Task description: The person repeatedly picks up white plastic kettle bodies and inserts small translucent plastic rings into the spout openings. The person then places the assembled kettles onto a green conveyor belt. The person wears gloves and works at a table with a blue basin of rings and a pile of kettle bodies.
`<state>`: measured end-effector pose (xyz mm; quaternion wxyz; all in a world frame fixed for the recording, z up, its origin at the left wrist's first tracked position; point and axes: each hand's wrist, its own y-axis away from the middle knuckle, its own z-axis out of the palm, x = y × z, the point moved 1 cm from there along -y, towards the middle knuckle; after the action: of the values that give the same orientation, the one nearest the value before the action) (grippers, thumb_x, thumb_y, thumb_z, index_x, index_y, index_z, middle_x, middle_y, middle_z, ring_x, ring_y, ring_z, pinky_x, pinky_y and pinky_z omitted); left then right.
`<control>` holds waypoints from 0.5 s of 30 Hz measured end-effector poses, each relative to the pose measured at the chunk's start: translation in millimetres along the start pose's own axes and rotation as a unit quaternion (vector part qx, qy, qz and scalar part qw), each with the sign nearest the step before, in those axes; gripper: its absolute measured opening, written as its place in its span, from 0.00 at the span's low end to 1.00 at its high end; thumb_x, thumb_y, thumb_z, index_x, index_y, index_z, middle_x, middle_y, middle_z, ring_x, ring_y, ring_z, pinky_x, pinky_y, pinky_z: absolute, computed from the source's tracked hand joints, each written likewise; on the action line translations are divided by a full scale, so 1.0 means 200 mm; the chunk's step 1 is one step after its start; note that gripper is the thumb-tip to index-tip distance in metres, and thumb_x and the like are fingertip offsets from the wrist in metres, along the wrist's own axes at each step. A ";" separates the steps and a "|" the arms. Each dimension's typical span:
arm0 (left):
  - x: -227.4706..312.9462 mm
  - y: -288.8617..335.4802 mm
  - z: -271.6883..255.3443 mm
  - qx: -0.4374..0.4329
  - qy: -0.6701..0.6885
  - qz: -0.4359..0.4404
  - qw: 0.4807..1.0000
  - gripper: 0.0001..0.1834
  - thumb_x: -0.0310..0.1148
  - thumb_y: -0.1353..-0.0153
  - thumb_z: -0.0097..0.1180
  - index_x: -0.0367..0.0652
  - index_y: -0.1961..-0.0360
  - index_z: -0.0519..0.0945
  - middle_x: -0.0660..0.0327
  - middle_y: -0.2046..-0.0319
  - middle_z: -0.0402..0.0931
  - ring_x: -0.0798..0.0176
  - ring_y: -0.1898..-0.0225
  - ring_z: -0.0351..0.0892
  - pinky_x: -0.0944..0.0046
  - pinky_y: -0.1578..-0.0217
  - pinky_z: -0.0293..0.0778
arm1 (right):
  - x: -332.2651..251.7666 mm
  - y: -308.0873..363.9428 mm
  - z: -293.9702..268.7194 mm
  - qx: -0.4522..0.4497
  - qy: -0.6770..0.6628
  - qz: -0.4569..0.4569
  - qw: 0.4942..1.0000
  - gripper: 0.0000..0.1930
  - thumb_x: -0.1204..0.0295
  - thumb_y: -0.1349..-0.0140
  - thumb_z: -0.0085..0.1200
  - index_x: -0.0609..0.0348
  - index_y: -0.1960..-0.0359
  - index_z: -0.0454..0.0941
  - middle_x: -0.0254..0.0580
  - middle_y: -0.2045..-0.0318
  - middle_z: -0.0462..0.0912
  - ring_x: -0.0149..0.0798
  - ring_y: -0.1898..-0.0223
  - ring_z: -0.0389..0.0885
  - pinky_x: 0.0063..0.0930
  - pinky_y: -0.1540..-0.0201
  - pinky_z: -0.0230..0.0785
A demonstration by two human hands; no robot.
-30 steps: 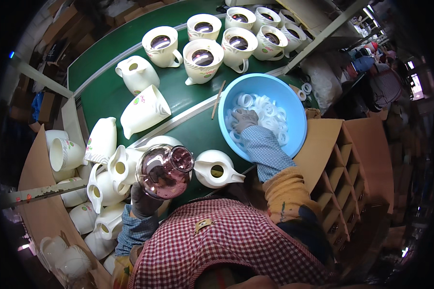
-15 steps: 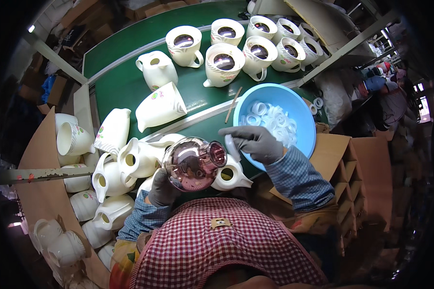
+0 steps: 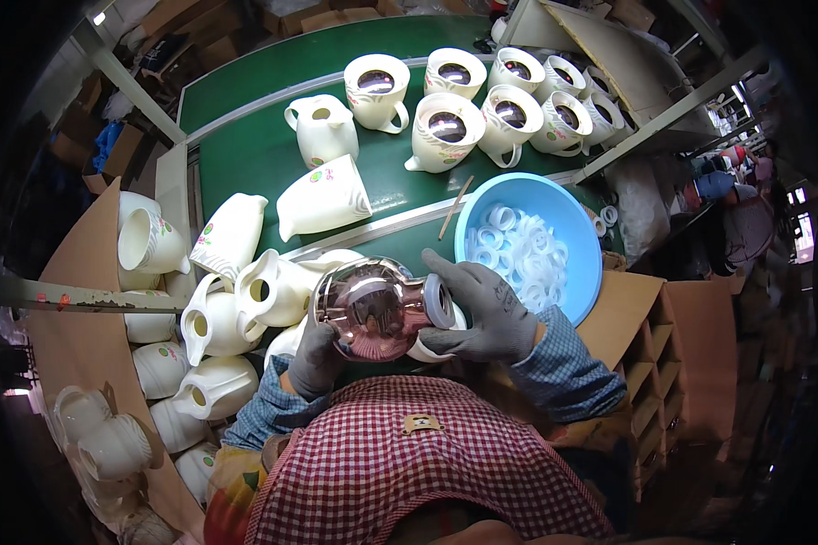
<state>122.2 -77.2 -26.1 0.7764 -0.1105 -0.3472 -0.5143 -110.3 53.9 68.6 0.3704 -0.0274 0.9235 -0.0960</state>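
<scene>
My left hand (image 3: 317, 361) grips a round, shiny, purple-tinted glass vacuum-flask liner (image 3: 370, 313) from its left side, holding it sideways with the mouth to the right. A translucent white plastic ring (image 3: 439, 302) sits at the liner's mouth. My right hand (image 3: 493, 318) closes on this ring, fingers above and thumb below. Both hands wear grey gloves. Behind the right hand stands a light-blue basin (image 3: 591, 263) with many similar rings (image 3: 523, 250) in it. White jug bodies (image 3: 265, 289) lie close beside the left hand, and another is partly hidden under the liner.
White jugs with dark shiny liners (image 3: 445, 127) stand at the back of the green table (image 3: 236, 163). A thin stick (image 3: 455, 207) lies left of the basin. A cardboard box (image 3: 73, 300) of white jugs is at the left, a divided carton (image 3: 650, 363) at the right. Metal bars (image 3: 127, 82) frame the table.
My right hand has brought the ring onto the liner's mouth, and its fingers now wrap the neck end. The left hand still holds the liner. The whole view has shifted slightly.
</scene>
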 end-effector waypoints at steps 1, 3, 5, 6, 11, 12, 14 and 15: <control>0.00 0.00 0.01 0.015 -0.015 0.007 1.000 0.50 0.52 0.45 0.72 0.38 0.29 0.62 0.52 0.35 0.71 0.56 0.35 0.72 0.53 0.36 0.74 | 0.00 0.00 0.01 0.008 0.016 -0.008 1.000 0.47 0.52 0.42 0.69 0.69 0.29 0.62 0.55 0.60 0.82 0.53 0.58 0.82 0.42 0.54 0.74; 0.00 0.01 0.03 0.038 -0.048 0.023 0.998 0.53 0.53 0.45 0.72 0.38 0.27 0.58 0.51 0.35 0.69 0.55 0.35 0.72 0.53 0.36 0.74 | -0.01 0.00 0.02 0.003 0.026 0.011 1.000 0.49 0.51 0.44 0.71 0.69 0.29 0.61 0.57 0.57 0.81 0.55 0.54 0.81 0.42 0.52 0.74; 0.00 0.03 0.04 0.054 -0.087 0.042 0.994 0.57 0.53 0.45 0.72 0.39 0.25 0.52 0.49 0.33 0.66 0.52 0.34 0.72 0.52 0.36 0.73 | 0.00 -0.01 0.03 0.026 0.023 -0.019 0.999 0.48 0.52 0.40 0.68 0.69 0.27 0.58 0.60 0.53 0.80 0.56 0.53 0.81 0.42 0.50 0.75; -0.03 0.04 0.01 0.053 -0.113 0.095 0.988 0.58 0.52 0.44 0.72 0.39 0.24 0.48 0.48 0.32 0.64 0.51 0.34 0.71 0.51 0.36 0.73 | 0.00 -0.02 0.04 0.037 0.022 -0.034 0.999 0.47 0.53 0.37 0.66 0.69 0.26 0.56 0.61 0.51 0.79 0.56 0.53 0.81 0.42 0.49 0.75; -0.08 0.04 -0.02 0.058 -0.360 0.321 0.874 0.65 0.48 0.41 0.70 0.44 0.23 0.30 0.42 0.29 0.54 0.44 0.31 0.67 0.47 0.35 0.71 | -0.03 -0.08 0.12 0.080 -0.020 -0.026 0.996 0.43 0.59 0.30 0.58 0.71 0.25 0.49 0.66 0.43 0.73 0.59 0.49 0.79 0.46 0.44 0.73; -0.08 0.04 -0.02 0.065 -0.428 0.353 0.830 0.64 0.48 0.41 0.70 0.45 0.23 0.30 0.42 0.29 0.54 0.44 0.31 0.67 0.47 0.35 0.71 | -0.02 -0.09 0.14 0.093 -0.013 -0.039 0.995 0.42 0.60 0.29 0.56 0.72 0.24 0.48 0.66 0.42 0.72 0.59 0.48 0.79 0.47 0.44 0.73; -0.07 0.04 -0.01 0.081 -0.366 0.323 0.869 0.62 0.46 0.41 0.69 0.43 0.23 0.33 0.43 0.29 0.55 0.45 0.31 0.68 0.49 0.34 0.71 | -0.01 -0.10 0.16 0.069 -0.067 -0.012 0.995 0.47 0.59 0.34 0.63 0.72 0.24 0.48 0.68 0.35 0.66 0.64 0.36 0.71 0.48 0.34 0.65; -0.05 0.03 0.00 0.074 -0.275 0.292 0.913 0.61 0.46 0.41 0.69 0.42 0.23 0.34 0.44 0.29 0.56 0.46 0.32 0.68 0.51 0.34 0.71 | -0.01 -0.12 0.16 0.064 -0.061 -0.018 0.996 0.49 0.58 0.36 0.65 0.72 0.24 0.47 0.68 0.33 0.64 0.65 0.33 0.68 0.47 0.31 0.62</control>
<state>126.2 -67.6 -31.6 0.7715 -0.2863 -0.5365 -0.1872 -86.9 26.2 51.6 0.4255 -0.0264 0.8904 -0.1593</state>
